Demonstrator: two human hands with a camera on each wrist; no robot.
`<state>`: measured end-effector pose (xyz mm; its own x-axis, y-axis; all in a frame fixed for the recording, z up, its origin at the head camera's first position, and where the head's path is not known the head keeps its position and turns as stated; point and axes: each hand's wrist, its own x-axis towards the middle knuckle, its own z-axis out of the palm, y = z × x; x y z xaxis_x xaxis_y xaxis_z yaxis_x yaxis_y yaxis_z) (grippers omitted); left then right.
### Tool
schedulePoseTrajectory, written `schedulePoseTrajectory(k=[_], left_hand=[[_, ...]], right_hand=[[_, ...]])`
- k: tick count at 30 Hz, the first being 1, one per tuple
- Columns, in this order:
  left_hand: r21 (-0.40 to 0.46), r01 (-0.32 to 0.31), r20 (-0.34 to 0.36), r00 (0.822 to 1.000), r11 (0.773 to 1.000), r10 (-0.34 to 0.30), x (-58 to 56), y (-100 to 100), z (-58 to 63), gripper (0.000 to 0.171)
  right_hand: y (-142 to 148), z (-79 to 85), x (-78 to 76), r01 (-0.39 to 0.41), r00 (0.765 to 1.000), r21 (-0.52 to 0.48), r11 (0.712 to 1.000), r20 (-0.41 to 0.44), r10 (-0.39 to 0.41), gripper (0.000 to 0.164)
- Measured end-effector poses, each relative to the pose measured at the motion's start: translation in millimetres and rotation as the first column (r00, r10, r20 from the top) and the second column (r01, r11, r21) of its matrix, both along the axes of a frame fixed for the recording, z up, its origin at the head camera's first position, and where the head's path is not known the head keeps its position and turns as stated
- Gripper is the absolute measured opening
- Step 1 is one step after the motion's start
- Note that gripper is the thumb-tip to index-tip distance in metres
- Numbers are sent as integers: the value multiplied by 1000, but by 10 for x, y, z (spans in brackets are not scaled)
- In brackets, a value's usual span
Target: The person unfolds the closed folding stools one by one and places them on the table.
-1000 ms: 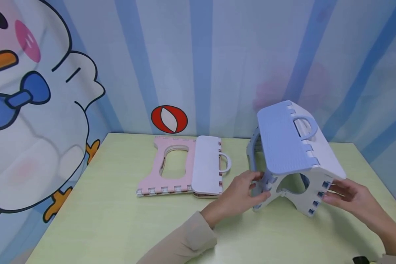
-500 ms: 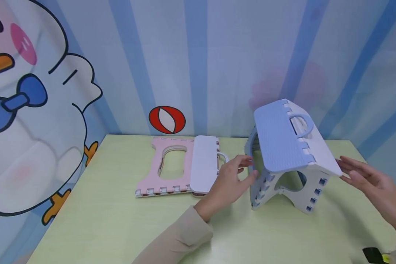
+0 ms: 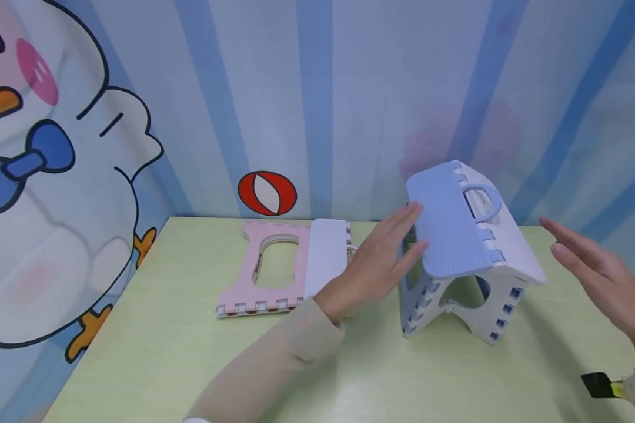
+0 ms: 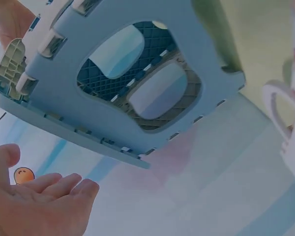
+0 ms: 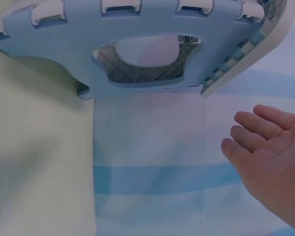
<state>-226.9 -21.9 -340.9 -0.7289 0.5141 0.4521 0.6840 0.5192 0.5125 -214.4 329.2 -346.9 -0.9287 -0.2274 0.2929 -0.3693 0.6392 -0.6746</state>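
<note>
Head view, listed near to far. Black-and-yellow fitting: sat at the right wrist. Left hand, in a beige sleeve: fingers extended, grasping nothing; its fingertips overlapped the seat edge here, though the left wrist view showed a gap. Right hand: likewise released, fingers extended, apart from the seat's right edge.

Folding stool of blue and white plastic: stood half-unfolded on the right of the pale green table, between the hands. Handling, as judged: light, with stiff panels on swinging hinges; smooth faces probably slippery, the textured seat less so; hardly fragile. Best holds appeared to be the curved blue handle or the opposite seat edges. Appearance: seat pitched like a roof, one half textured blue, the other white; rounded cutouts pierced the leg panels, and hinge notches lined their edges.

Pink-and-white folding stool: lay flat, left of the blue one, partly hidden behind the left hand.

Blue-striped backdrop: hung behind, printed with a white cartoon bird and a red-and-white ball.
</note>
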Motion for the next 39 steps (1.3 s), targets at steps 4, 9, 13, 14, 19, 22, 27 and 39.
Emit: schedulePoseTrajectory(k=[4, 9, 13, 14, 19, 22, 27, 39], left_hand=[[-68, 32, 20, 999, 997, -30, -27, 103, 137, 63], [-198, 39, 21, 999, 979, -35, -69, 256, 269, 68], [-287, 34, 20, 999, 957, -29, -144, 346, 338, 71], [-302, 33, 25, 999, 953, -26, -164, 367, 348, 71], [-368, 41, 66, 998, 929, -18, -241, 459, 373, 72], [-392, 48, 92, 996, 919, -12, -266, 501, 376, 73], [-412, 51, 117, 993, 910, -3, -291, 548, 363, 74], [-467, 23, 87, 996, 884, 20, -351, 606, 343, 76]], right_hand=[[-87, 156, -49, -37, 999, 24, 999, 32, 36, 60], [-234, 342, -123, -72, 995, 73, 995, 73, 67, 64], [-349, 435, -214, -167, 984, 70, 984, 80, 161, 65], [-369, 448, -235, -191, 979, 67, 979, 81, 186, 65], [-433, 483, -307, -229, 971, 88, 970, 95, 220, 65], [-462, 481, -340, -229, 972, 122, 966, 86, 220, 64], [-483, 463, -377, -240, 970, 172, 955, 80, 229, 61], [-481, 434, -404, -329, 941, 112, 938, 122, 316, 59]])
